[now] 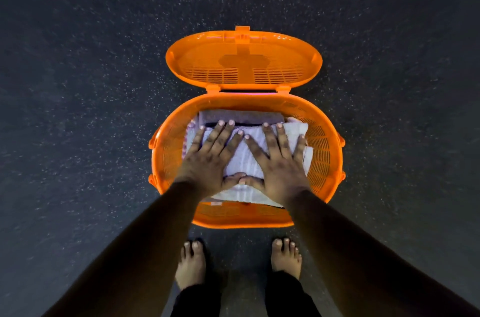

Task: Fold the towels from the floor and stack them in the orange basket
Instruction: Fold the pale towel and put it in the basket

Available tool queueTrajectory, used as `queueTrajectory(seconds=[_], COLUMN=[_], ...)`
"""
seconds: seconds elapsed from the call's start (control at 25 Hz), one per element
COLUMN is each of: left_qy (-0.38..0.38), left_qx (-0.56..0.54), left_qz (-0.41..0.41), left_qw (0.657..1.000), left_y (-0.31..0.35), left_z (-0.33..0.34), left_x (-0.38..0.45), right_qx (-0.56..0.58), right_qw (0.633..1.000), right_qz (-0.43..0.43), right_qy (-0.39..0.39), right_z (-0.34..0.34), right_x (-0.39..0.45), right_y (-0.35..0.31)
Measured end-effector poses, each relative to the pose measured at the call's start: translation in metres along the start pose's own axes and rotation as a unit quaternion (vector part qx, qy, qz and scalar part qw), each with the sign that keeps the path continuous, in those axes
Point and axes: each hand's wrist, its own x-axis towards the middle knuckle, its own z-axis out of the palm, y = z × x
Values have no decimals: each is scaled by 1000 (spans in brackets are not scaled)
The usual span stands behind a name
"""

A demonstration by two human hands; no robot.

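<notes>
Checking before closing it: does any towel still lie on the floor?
No: the speckled floor around the orange basket shows no towel.

Looks like someone's home from my end: dark speckled floor [91, 109], bare feet [191, 262], plastic laundry basket [324, 150].

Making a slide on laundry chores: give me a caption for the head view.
Both hands, left and right, press flat on folded towels in the open-lidded orange basket.
</notes>
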Motion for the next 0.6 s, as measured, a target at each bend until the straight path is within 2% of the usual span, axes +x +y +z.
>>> queueTrajectory(seconds=[0.16,0.28,0.48,0.6], left_qy=[8,-16,-32,-26], left_qx=[14,7,-29,-38], left_qz=[17,-12,-78,-76], left_qw=[1000,1000,996,996], left_y=[-14,-8,4,3], left_z=[25,10,4,23], left_x=[18,17,-2,7], right_qx=[-11,-13,53,74], right_qw=[1000,1000,994,993], right_qz=[6,-16,93,96], right_qy=[-9,-21,-4,-2], right_z=[22,5,-4,22], right_x=[23,23,7,16], right_y=[5,11,8,13])
